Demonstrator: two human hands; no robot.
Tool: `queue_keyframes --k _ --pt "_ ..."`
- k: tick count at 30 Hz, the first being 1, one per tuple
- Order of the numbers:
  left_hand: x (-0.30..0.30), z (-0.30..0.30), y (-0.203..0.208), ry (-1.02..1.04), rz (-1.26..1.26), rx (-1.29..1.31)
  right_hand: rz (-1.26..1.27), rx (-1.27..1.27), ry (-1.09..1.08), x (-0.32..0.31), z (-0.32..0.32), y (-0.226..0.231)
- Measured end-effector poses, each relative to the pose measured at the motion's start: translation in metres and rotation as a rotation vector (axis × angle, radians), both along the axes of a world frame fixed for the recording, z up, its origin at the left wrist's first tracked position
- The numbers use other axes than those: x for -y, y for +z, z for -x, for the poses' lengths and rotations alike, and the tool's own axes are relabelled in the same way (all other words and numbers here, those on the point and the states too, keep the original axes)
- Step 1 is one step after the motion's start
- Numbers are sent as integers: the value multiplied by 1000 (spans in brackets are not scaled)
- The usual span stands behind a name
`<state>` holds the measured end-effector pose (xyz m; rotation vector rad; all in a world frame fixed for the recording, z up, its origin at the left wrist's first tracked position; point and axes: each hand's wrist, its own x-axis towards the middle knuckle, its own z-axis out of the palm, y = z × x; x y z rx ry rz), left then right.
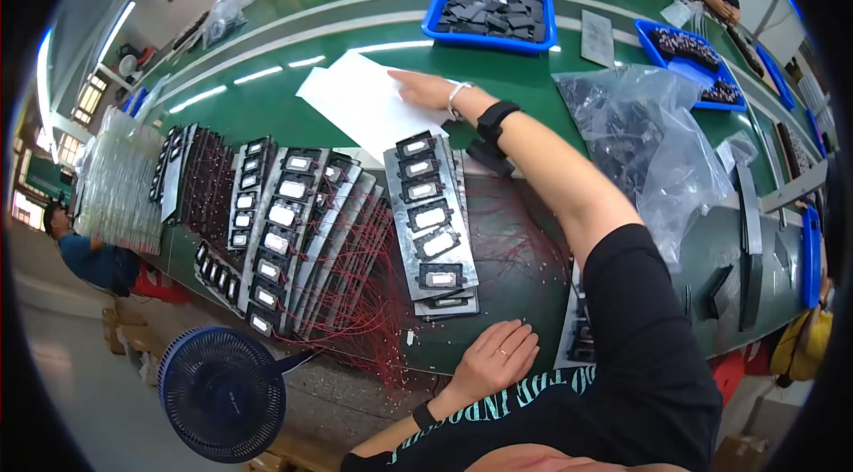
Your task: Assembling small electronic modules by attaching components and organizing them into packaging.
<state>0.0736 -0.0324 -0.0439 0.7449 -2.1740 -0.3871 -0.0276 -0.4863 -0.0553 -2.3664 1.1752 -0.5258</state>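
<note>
My right hand reaches across the bench and lies on the right part of some white paper sheets, its fingers stretched over them. My left hand rests palm down near the bench's front edge, holding nothing, its fingers extended. Between my hands stands a short stack of metal trays carrying rows of small black-framed speaker-like parts with pale centres. To its left, more such trays lean in a fanned row, with tangled thin red wires spilling from them toward the front edge.
A blue bin of black pieces stands at the back. A clear plastic bag lies to the right, near another blue bin. Stacked clear trays stand far left. A dark blue fan is at the front. Other people sit nearby.
</note>
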Motion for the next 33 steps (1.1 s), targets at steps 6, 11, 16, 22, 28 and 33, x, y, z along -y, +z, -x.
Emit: queue_keyframes --k 6,11,16,22,28,33 --pt "0 -3 8 39 -49 5 -204 42 -98 -69 70 90" --pt "0 8 9 -17 -51 11 -134 -131 -17 -296 144 232" --pt "-3 0 7 -5 -46 -10 -220 -22 -387 -457 175 182" --pt "17 50 60 -77 -51 93 -229 283 -720 -512 206 88" --pt "89 111 27 -73 22 199 -96 448 -719 -485 204 49" --pt "90 120 28 -116 -32 226 40 449 -684 -485 204 34"
